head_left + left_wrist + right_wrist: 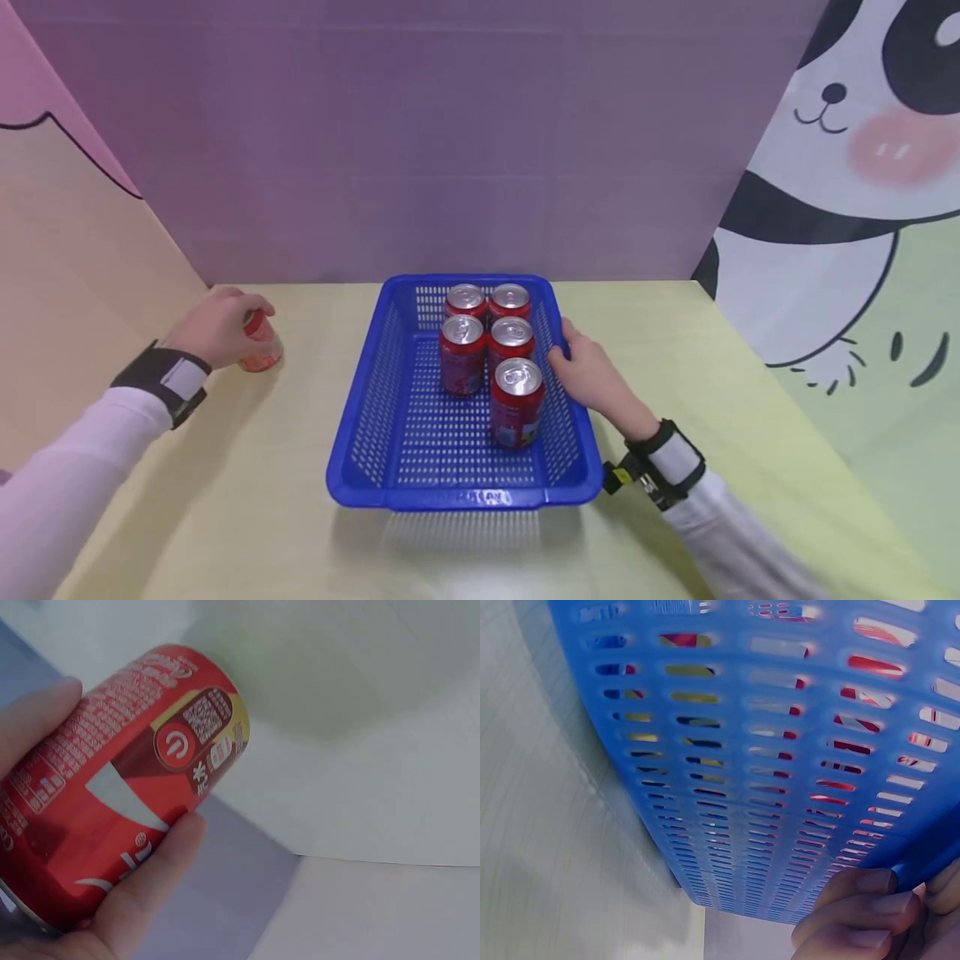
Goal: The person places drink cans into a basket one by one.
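At the left of the table, my left hand (221, 325) grips a red Coca-Cola can (262, 354) from above, its base right at the tabletop. Thumb and fingers lie on opposite sides of the can (127, 795) in the left wrist view. My right hand (596, 379) holds the right rim of a blue plastic basket (465, 500). In the right wrist view its fingers (862, 907) curl under that rim, beside the slotted wall (727, 772). Several red cans (517, 408) stand upright inside the basket, grouped toward its right and far side.
The pale wood-look table (277, 500) carries the basket at its middle. Behind it rises a purple wall panel (465, 150). A beige panel (75, 267) borders the left side, and a panda-printed panel (817, 275) the right.
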Tool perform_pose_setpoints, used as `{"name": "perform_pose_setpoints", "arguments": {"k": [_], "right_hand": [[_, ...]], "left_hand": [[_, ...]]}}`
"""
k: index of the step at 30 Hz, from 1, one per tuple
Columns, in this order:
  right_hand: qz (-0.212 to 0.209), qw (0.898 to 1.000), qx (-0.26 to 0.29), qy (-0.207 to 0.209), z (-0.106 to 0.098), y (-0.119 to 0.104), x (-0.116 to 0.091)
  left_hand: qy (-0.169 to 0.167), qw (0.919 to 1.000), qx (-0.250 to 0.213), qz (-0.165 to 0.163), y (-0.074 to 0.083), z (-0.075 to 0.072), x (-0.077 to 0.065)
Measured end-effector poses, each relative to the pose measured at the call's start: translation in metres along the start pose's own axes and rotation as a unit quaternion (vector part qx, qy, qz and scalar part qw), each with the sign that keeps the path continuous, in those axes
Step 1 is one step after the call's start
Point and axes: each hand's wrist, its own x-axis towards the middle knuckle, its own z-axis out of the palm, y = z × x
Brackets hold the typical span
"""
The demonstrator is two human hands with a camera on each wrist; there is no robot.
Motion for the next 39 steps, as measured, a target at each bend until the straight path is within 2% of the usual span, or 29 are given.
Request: {"name": "perform_pose_setpoints", "arguments": {"k": [4, 10, 13, 15, 17, 20, 24, 26, 28, 31, 34, 39], "right_hand": [[-0.001, 1.0, -0.01, 0.0, 0.0, 0.0, 0.001], [-0.006, 0.999, -0.029, 0.014, 0.0, 0.001, 0.002], [-0.006, 1.0, -0.023, 0.01, -0.001, 0.001, 0.001], [-0.005, 1.0, -0.018, 0.006, -0.002, 0.0, 0.001], [-0.005, 1.0, -0.017, 0.006, -0.002, 0.001, 0.001], [-0.004, 1.0, -0.018, 0.008, -0.001, 0.001, 0.002], [-0.001, 1.0, -0.016, 0.006, -0.001, 0.001, 0.001], [0.0, 1.0, -0.014, 0.003, -0.001, 0.002, 0.001], [0.0, 1.0, -0.013, 0.003, 0.0, 0.002, 0.0], [-0.003, 1.0, -0.015, 0.004, 0.0, 0.003, 0.0], [-0.004, 1.0, -0.02, 0.005, 0.0, 0.004, -0.001], [-0.006, 0.999, -0.032, 0.008, -0.002, 0.002, 0.001]], "left_hand": [[0.061, 0.9969, -0.02, 0.047, 0.029, -0.015, -0.007], [0.137, 0.985, -0.045, 0.095, 0.088, -0.049, -0.01], [0.153, 0.979, -0.055, 0.122, 0.117, -0.061, -0.011], [0.15, 0.9761, -0.062, 0.145, 0.134, -0.064, -0.012], [0.132, 0.9749, -0.071, 0.165, 0.15, -0.064, -0.012], [0.083, 0.9734, -0.084, 0.196, 0.172, -0.059, -0.011], [-0.005, 0.9677, -0.097, 0.233, 0.199, -0.046, -0.011], [-0.052, 0.9645, -0.094, 0.241, 0.211, -0.039, -0.01], [-0.099, 0.963, -0.091, 0.233, 0.222, -0.032, -0.009], [-0.149, 0.9599, -0.077, 0.225, 0.236, -0.019, -0.005], [-0.166, 0.9585, -0.063, 0.223, 0.246, -0.006, 0.0], [-0.166, 0.9605, -0.033, 0.221, 0.256, 0.011, 0.006]]}}
